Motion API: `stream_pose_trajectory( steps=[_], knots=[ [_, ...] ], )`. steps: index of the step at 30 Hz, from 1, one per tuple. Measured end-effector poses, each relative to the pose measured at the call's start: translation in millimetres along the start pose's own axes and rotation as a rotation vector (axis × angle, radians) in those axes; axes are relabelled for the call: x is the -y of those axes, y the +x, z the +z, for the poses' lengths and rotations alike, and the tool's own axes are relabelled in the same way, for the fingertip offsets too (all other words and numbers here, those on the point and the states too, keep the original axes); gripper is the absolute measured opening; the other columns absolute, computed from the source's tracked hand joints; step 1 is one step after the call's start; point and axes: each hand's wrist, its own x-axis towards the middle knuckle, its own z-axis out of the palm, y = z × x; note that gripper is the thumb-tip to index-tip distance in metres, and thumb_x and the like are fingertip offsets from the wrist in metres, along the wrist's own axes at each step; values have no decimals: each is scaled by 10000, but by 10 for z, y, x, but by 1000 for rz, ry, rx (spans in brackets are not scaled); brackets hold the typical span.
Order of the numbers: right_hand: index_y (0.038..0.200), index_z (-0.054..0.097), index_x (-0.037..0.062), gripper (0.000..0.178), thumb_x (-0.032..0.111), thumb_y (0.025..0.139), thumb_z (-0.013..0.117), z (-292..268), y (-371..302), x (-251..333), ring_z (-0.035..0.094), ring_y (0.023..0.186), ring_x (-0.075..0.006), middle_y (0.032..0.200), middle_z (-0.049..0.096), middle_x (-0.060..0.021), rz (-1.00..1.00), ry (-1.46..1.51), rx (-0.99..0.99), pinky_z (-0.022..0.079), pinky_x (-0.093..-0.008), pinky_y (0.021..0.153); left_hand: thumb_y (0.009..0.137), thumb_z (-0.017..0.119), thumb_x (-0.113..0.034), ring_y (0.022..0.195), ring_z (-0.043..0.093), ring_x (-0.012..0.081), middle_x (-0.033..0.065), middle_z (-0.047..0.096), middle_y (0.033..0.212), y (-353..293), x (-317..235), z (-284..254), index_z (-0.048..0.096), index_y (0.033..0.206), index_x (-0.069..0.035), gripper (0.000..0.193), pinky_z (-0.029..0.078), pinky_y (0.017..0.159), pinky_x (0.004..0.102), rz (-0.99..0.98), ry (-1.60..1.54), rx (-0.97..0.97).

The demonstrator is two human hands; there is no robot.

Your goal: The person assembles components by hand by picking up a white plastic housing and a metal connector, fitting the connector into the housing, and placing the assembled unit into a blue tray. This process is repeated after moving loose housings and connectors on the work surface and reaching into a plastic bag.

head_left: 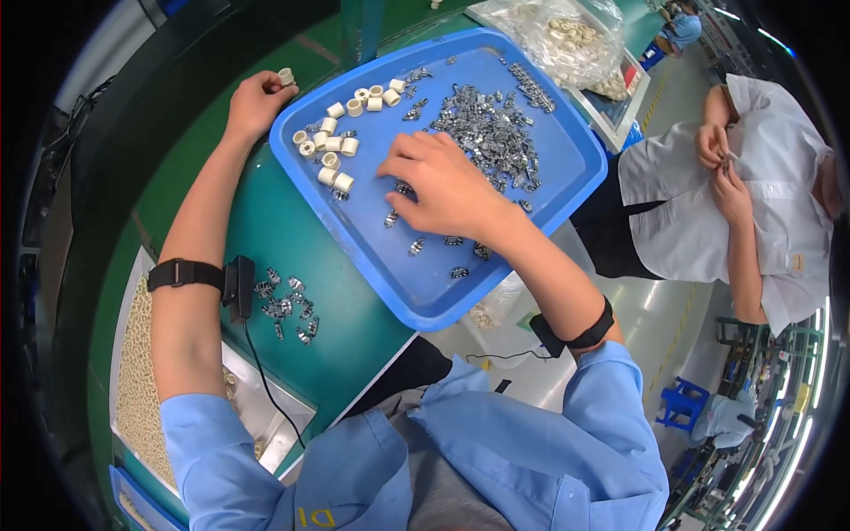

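Note:
Beyond the left rim of a blue tray (pixel 372 257), my left hand (pixel 255 106) is closed, its fingers pinching a cream hollow cylinder (pixel 286 77). My right hand (pixel 438 181) reaches over the middle of the tray, palm down. Its thumb and fingers are apart, close to a few small metal clips (pixel 391 218). Whether the fingertips touch any of them, I cannot tell. A large heap of metal clips (pixel 491 133) lies right of this hand. Several cream cylinders (pixel 343 182) are gathered along the tray's left side, some upright, some on their sides.
Loose metal clips (pixel 285 305) lie on the green table (pixel 328 310). A box of small cream parts (pixel 142 372) stands at the left. Behind the tray is a clear plastic bag (pixel 567 31) with cream parts. A person in a white shirt (pixel 691 186) stands at the right.

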Motion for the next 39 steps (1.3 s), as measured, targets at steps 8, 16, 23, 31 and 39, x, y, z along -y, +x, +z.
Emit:
stream_pose_trajectory(
  steps=[8, 16, 23, 31, 39],
  knots=[
    [1006, 720, 39, 168, 45, 852, 651, 98, -82, 43, 651, 893, -354, 1078, 615, -119, 18, 0, 48, 544, -456, 831, 866, 789, -262, 917, 661, 151, 75, 715, 1006, -169, 48, -168, 734, 1150, -45, 361, 523, 864, 307, -51, 152, -27],
    [1053, 723, 1, 201, -32, 885, 616, -111, -201, 100, 678, 897, -354, 991, 687, -169, -77, -7, -81, 546, -401, 809, 962, 661, -126, 946, 645, 148, 88, 725, 1028, -1800, -1284, -1858, 693, 1143, 39, 247, 521, 858, 295, 5, -83, 68],
    [1034, 742, -15, 148, -19, 899, 682, -107, -327, 705, 664, 869, -198, 964, 694, -102, -10, 314, -122, 515, -283, 769, 914, 720, -198, 1035, 654, 253, 82, 711, 1058, -3853, -794, -2005, 723, 1062, -66, 199, 413, 957, 403, 99, 453, -22],
    [1024, 762, -14, 157, -38, 878, 709, 395, -650, 1541, 659, 872, -174, 973, 712, -103, -59, 689, -88, 512, -277, 766, 831, 749, -123, 1050, 586, 211, 23, 646, 1065, -4264, -734, -1400, 711, 969, -106, 144, 339, 889, 397, -13, 636, -163],
    [936, 738, 25, 113, -14, 831, 727, 783, -871, 1553, 657, 859, -251, 937, 690, -87, -160, 370, -22, 506, -344, 767, 805, 751, -105, 1043, 581, 207, 21, 645, 1094, -4213, -679, -1329, 680, 945, -90, 158, 332, 878, 384, 15, 604, -220]
  ],
)
